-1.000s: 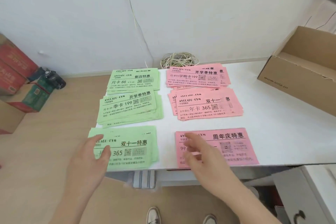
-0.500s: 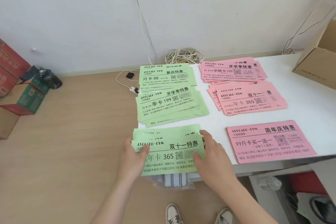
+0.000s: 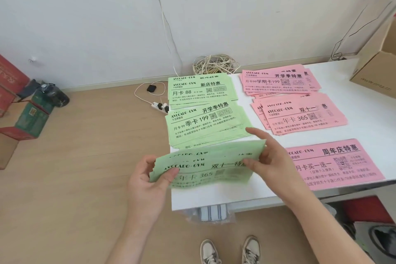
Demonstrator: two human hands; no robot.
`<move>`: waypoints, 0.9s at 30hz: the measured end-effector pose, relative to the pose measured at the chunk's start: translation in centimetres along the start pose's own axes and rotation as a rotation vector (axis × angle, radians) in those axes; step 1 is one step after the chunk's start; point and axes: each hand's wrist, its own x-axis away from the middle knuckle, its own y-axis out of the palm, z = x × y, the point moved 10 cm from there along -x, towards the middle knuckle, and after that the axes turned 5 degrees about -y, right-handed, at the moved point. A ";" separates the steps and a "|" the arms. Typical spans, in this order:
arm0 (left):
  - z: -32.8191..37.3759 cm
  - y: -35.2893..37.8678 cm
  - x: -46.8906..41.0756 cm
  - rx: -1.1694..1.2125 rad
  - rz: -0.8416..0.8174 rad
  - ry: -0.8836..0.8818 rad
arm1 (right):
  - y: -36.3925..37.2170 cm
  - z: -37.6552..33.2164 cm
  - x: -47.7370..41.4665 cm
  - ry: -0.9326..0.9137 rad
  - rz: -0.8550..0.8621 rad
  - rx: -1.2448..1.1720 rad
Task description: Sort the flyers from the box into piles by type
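A stack of green "365" flyers (image 3: pixel 205 163) is lifted off the white table (image 3: pixel 214 197) at its near left corner, tilted up toward me. My left hand (image 3: pixel 147 180) grips its left end and my right hand (image 3: pixel 272 156) grips its right end. Behind it lie two other green piles, the "199" pile (image 3: pixel 205 124) and the "88" pile (image 3: pixel 199 90). To the right are three pink piles: the far one (image 3: pixel 280 81), the middle "365" one (image 3: pixel 300 115) and a near pink flyer (image 3: pixel 338 163). The cardboard box (image 3: pixel 377 70) stands at the table's far right.
A coil of cable (image 3: pixel 214 65) lies against the wall behind the table. A power strip (image 3: pixel 160 106) and cords lie on the wooden floor to the left. Red and green boxes (image 3: pixel 23 109) stand at the far left. My shoes (image 3: pixel 231 251) show below the table edge.
Both hands went from resting on the near piles to closing on the green "365" stack, which is now raised off the table. The view has swung left.
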 end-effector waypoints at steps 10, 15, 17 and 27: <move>-1.8 4.0 -1.4 -0.069 -0.173 0.029 | -1.4 0.0 1.8 -0.415 0.162 0.302; -1.9 4.8 -2.6 -0.004 -0.170 0.002 | -1.5 -2.3 1.3 -0.609 0.262 0.505; -1.9 4.8 -2.5 0.004 -0.182 0.005 | -1.2 -2.3 1.1 -0.613 0.230 0.556; -1.5 4.8 -1.9 0.067 -0.155 0.058 | -2.2 -2.1 2.1 -0.583 0.363 0.451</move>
